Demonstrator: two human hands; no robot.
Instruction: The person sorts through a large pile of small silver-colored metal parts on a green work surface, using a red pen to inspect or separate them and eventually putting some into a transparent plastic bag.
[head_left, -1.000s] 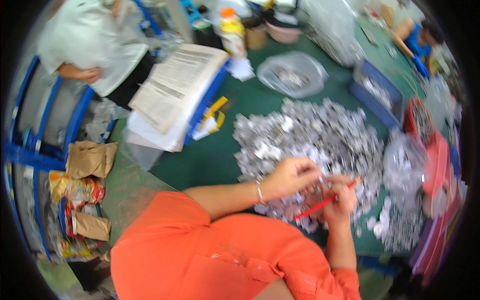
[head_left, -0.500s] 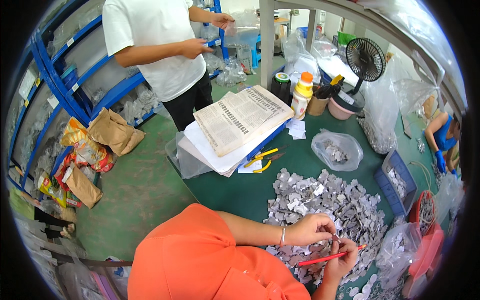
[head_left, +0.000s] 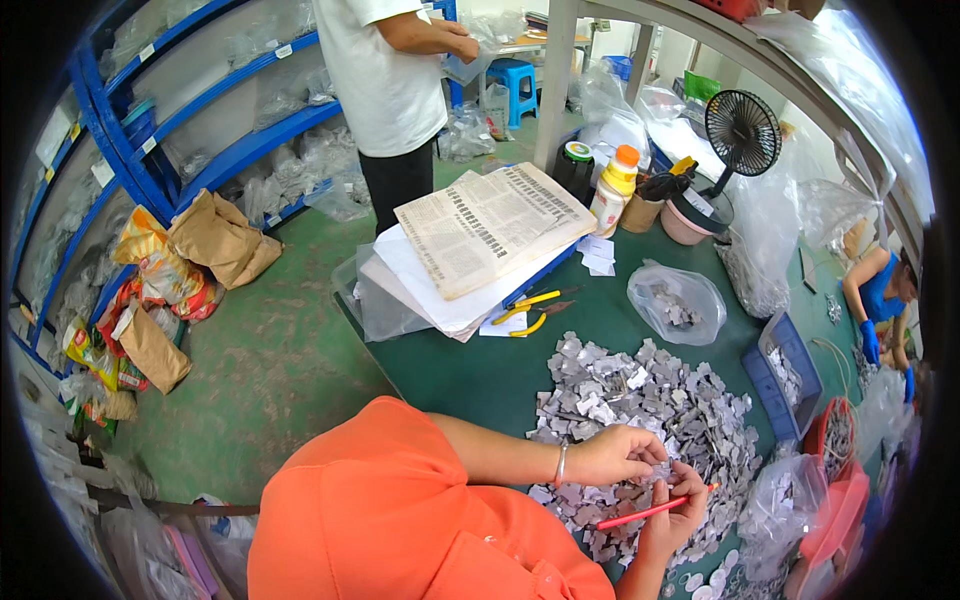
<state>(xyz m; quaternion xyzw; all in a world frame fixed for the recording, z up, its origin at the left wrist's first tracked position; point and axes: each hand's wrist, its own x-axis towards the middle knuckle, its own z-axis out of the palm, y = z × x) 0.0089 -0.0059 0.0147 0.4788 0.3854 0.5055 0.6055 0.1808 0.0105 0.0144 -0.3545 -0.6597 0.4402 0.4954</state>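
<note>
- While your right hand (head_left: 676,516) stays clamped on the red stick (head_left: 630,517) over the grey pieces (head_left: 690,410), work carries on unchanged.
- Your left hand's (head_left: 608,458) fingertips curl nearby; whether they pinch anything, I cannot tell.

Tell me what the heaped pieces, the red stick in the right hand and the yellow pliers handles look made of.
Heaped pieces: probably sheet metal, dull to satin grey; they look thin and flat, some catching light.
Red stick: painted wood or plastic, I can't tell which; smooth, evenly coloured.
Yellow pliers handles: likely plastic, smooth; the bright, solid colour suggests a moulded or dipped coating.
</note>
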